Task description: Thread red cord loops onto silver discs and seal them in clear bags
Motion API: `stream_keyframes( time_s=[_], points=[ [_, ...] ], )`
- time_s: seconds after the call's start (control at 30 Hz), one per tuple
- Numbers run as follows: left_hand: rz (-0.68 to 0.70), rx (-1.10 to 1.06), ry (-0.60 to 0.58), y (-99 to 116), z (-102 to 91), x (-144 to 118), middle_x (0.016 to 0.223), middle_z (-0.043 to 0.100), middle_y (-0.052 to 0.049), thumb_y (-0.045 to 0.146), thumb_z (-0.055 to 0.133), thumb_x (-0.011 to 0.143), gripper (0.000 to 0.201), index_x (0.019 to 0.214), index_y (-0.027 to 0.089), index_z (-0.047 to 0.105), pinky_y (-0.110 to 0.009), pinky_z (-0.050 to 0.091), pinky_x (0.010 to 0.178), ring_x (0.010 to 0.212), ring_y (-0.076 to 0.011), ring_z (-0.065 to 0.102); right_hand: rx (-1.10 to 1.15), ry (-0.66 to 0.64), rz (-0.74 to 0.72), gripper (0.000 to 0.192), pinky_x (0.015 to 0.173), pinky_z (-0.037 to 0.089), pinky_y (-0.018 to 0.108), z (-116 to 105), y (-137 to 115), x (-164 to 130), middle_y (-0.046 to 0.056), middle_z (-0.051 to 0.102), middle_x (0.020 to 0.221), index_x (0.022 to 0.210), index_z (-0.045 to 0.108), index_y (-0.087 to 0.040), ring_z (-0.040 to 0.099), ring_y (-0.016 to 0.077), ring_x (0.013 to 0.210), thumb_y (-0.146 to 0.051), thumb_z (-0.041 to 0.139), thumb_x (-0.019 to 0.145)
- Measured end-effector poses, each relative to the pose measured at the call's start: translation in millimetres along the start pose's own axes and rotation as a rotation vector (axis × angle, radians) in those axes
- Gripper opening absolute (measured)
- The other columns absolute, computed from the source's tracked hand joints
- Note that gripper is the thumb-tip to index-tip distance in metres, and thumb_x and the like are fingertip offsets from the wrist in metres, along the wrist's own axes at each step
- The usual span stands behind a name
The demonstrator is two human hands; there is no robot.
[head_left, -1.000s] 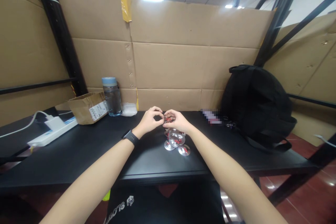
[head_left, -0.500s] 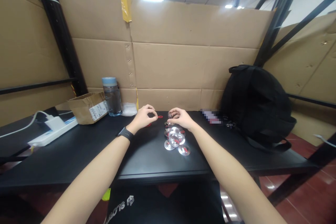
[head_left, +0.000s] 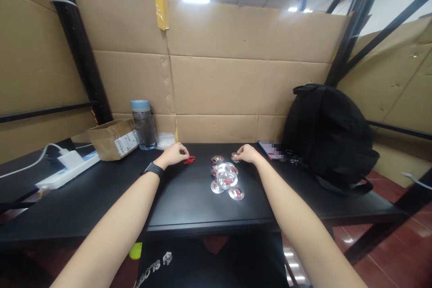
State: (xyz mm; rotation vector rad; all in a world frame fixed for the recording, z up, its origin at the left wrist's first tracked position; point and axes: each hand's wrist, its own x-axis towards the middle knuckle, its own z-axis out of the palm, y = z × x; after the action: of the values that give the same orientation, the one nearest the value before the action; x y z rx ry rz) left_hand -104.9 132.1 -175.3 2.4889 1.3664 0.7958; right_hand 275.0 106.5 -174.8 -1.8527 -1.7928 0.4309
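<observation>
My left hand (head_left: 176, 155) is low over the table, its thumb and fingertips pinched at a small heap of red elastic loops (head_left: 190, 160). Which loop lies between the fingertips is hard to see. My right hand (head_left: 249, 154) pinches the rim of a small silver cymbal (head_left: 235, 157), close to the tabletop and apart from the rest. Between my hands lies a loose pile of small silver cymbals (head_left: 223, 180), several of them overlapping, with domed middles and red bits showing on them.
The black table (head_left: 189, 207) runs up to a cardboard wall. At left stand a power strip (head_left: 67, 171), a cardboard box (head_left: 111, 139) and a water bottle (head_left: 144, 126), with a clear plastic packet (head_left: 166, 141) alongside. At right are a phone-like flat thing (head_left: 269, 149) and a black backpack (head_left: 330, 139).
My left hand has moved left and down with a red loop to the red heap. My right hand has carried a cymbal rightward, away from the pile.
</observation>
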Motion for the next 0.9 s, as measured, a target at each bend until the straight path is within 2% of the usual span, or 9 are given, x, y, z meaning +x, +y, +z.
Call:
stream_keyframes(
  time_s=[0.23, 0.47, 0.73, 0.83, 0.9],
  points=[
    [-0.022, 0.009, -0.013, -3.9, -0.6, 0.4, 0.090, 0.078, -0.005, 0.038, 0.064, 0.073, 0.022, 0.076, 0.022, 0.079, -0.033, 0.051, 0.091, 0.089, -0.0244, 0.069, -0.021, -0.068, -0.012, 0.030, 0.057, 0.044, 0.025, -0.4, -1.6, -0.6, 0.002, 0.074, 0.069, 0.071, 0.074, -0.016, 0.064, 0.0163, 0.063, -0.036, 0.088, 0.053],
    [-0.021, 0.001, -0.022, -2.2, -0.3, 0.7, 0.088, 0.078, -0.004, 0.038, 0.063, 0.072, 0.022, 0.074, 0.023, 0.079, -0.030, 0.051, 0.088, 0.087, -0.0232, 0.069, -0.045, -0.089, -0.038, 0.041, 0.061, 0.046, 0.025, -3.0, -0.6, 0.1, 0.003, 0.076, 0.077, 0.080, 0.076, -0.016, 0.067, 0.0181, 0.069, -0.035, 0.092, 0.047],
    [-0.018, -0.025, -0.027, -2.3, -0.9, 0.0, 0.088, 0.078, -0.004, 0.038, 0.063, 0.072, 0.022, 0.075, 0.023, 0.079, -0.031, 0.052, 0.086, 0.086, -0.0235, 0.070, -0.109, -0.069, -0.029, 0.036, 0.061, 0.048, 0.029, -4.5, -9.0, -6.0, 0.008, 0.077, 0.077, 0.079, 0.077, -0.017, 0.070, 0.0231, 0.069, -0.034, 0.090, 0.051],
    [-0.011, -0.047, -0.024, -1.7, 0.0, 0.5, 0.090, 0.079, -0.004, 0.040, 0.063, 0.074, 0.024, 0.079, 0.023, 0.079, -0.030, 0.052, 0.086, 0.088, -0.0237, 0.070, -0.102, -0.061, -0.077, 0.039, 0.066, 0.050, 0.030, -5.0, -10.2, -7.7, 0.009, 0.077, 0.080, 0.086, 0.079, -0.018, 0.072, 0.0249, 0.073, -0.031, 0.091, 0.051],
    [-0.001, -0.063, -0.024, 0.1, 0.8, 1.1, 0.094, 0.079, -0.005, 0.044, 0.064, 0.075, 0.028, 0.085, 0.023, 0.080, -0.029, 0.053, 0.087, 0.091, -0.0241, 0.070, -0.076, -0.059, -0.152, 0.042, 0.074, 0.052, 0.031, -4.6, -13.0, -9.8, 0.008, 0.078, 0.090, 0.094, 0.080, -0.021, 0.072, 0.0252, 0.082, -0.028, 0.091, 0.053]
  ],
)
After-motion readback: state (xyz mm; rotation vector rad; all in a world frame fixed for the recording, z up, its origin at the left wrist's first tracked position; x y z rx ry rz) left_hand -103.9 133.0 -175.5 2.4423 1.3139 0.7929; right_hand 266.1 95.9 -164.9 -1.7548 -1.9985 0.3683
